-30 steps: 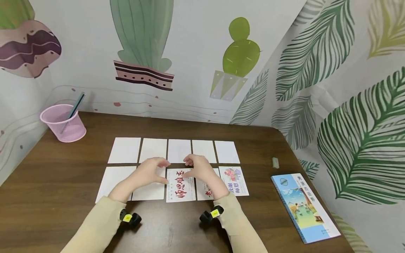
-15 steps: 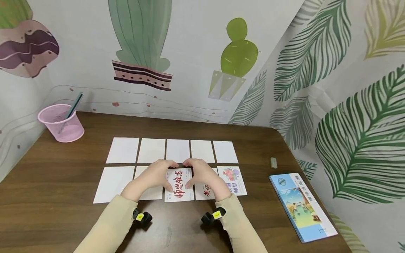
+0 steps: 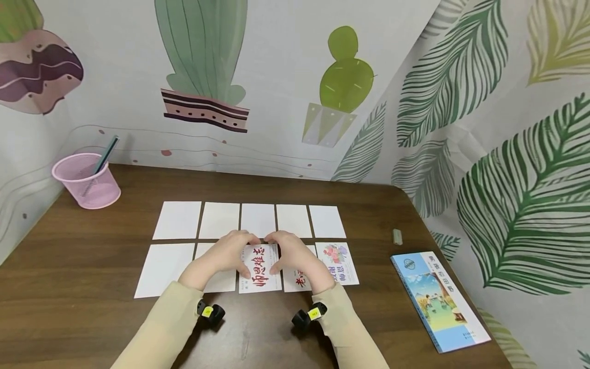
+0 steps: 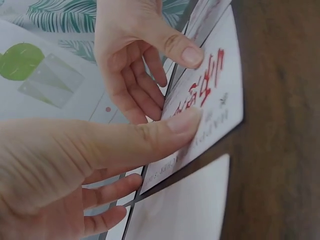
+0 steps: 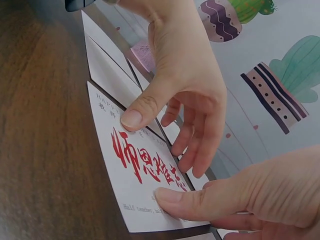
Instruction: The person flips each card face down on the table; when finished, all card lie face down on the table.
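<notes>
A white card with large red characters point(image 3: 259, 279) lies in the front row, in the middle. Both hands hold it. My left hand point(image 3: 223, 254) has its thumb on the left of the card's face, with fingers curled at the far edge. On the other side my right hand point(image 3: 293, 251) mirrors this, its thumb pressing near the right edge. Both wrist views show the thumbs point(image 4: 185, 122) flat on the print and the card slightly bowed. Under the right wrist is another red-lettered card point(image 3: 295, 281), partly covered. Beside it lies a card with flowers point(image 3: 337, 262).
Blank white cards form the back row point(image 3: 180, 220) and the front row's left part point(image 3: 164, 269). A pink mesh cup point(image 3: 92, 185) with a pen point(image 3: 106, 155) stands back left. An eraser point(image 3: 397, 237) and a book point(image 3: 438, 302) lie on the right of the brown table point(image 3: 92, 287).
My left hand has moved right onto the middle card, its thumb now on the card's face. My right hand has closed in on the same card, and both now hold it.
</notes>
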Demonstrator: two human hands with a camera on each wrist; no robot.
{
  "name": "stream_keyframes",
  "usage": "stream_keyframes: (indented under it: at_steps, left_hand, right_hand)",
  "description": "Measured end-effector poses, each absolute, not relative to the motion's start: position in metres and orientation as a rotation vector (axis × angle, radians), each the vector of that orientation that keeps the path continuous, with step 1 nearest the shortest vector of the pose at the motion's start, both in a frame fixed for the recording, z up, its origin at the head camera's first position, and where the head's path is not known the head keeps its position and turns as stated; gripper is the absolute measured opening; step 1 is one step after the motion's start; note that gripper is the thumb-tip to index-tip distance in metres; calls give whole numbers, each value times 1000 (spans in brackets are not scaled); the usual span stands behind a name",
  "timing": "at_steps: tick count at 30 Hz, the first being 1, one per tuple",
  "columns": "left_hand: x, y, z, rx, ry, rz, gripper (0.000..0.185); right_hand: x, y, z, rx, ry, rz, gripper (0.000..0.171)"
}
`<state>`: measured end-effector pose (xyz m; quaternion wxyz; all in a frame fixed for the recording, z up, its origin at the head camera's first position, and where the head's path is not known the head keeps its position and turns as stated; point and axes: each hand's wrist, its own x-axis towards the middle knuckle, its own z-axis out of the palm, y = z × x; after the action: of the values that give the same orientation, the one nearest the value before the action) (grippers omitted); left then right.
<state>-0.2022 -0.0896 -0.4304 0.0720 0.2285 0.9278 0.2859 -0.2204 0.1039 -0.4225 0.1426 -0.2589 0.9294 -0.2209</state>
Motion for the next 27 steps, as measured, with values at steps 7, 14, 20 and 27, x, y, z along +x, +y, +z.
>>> stream_keyframes:
  at_steps: [7, 14, 20, 27]
  left_hand:
    - [-204, -92, -433, 715, 2764, 876, 78]
    - [-212, -101, -437, 580, 2661, 1123, 75]
    - [-215, -104, -439, 409, 2496, 1349, 60]
    - [-215, -103, -442, 256, 2190, 1577, 43]
  right_hand:
    - [-221, 105, -426, -786, 2674, -637, 74]
    - [-221, 106, -424, -760, 2714, -625, 77]
    - [-222, 106, -424, -758, 2707, -692, 74]
    - [-224, 107, -423, -786, 2695, -764, 73]
